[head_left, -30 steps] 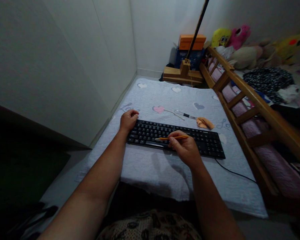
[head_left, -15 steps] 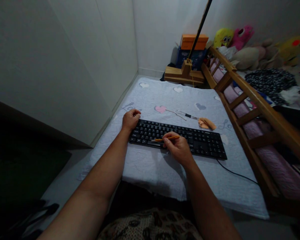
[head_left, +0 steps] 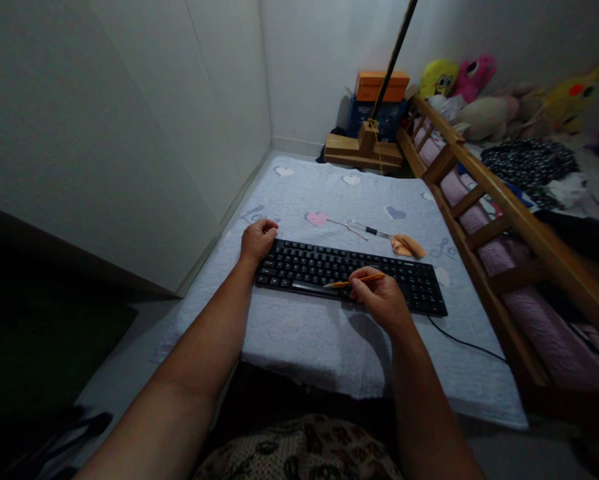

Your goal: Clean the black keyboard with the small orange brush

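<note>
The right hand has moved. Half a second ago it was more to the left, with the tip of the brush near the left part of the space bar. Now the hand is farther right, and the tip is by the right part of that long key. A second ago it was in between, so it went left and then came back past that spot. The right thumb and fingers are pinched tight on the brush. The brush leans low, with its tip to the left. It is too small to see if the tip touches the key.

The left hand has stayed put. It rests at the top left corner of the keyboard with its fingers bent. I cannot tell if they grip it.

The keyboard has stayed in its place too. It lies flat on the cloth, and its cord runs off to the right. Past the keyboard lie a thin metal tool, a tool with a black band and an orange rag. Those three have not moved on the cloth.
</note>
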The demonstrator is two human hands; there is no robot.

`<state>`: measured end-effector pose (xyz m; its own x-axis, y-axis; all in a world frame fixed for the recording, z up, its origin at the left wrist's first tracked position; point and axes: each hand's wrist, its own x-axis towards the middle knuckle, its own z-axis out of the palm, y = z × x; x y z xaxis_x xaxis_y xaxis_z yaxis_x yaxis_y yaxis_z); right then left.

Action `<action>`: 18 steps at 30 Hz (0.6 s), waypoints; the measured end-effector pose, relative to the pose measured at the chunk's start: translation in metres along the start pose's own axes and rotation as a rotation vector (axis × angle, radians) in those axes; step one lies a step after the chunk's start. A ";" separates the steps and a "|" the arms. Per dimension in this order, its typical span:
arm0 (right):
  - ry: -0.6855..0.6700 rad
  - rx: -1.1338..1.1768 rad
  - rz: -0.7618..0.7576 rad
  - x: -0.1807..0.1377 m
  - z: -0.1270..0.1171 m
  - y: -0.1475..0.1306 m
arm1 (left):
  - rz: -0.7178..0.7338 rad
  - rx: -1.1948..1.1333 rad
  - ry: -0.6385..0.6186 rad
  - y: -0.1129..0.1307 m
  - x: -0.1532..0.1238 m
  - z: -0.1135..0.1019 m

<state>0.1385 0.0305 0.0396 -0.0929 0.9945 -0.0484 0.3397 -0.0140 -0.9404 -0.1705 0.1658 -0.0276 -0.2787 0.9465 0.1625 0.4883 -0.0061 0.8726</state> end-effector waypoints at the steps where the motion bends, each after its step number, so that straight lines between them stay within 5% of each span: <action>1: 0.010 -0.003 0.007 -0.001 -0.003 0.001 | 0.000 0.000 0.002 0.000 0.000 0.000; 18: 0.151 -0.048 0.087 -0.013 -0.043 0.014 | 0.014 -0.010 0.003 -0.004 0.001 0.000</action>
<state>0.1844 0.0213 0.0418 0.0792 0.9941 -0.0740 0.3846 -0.0990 -0.9177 -0.1729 0.1669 -0.0313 -0.2744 0.9453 0.1765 0.4840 -0.0228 0.8748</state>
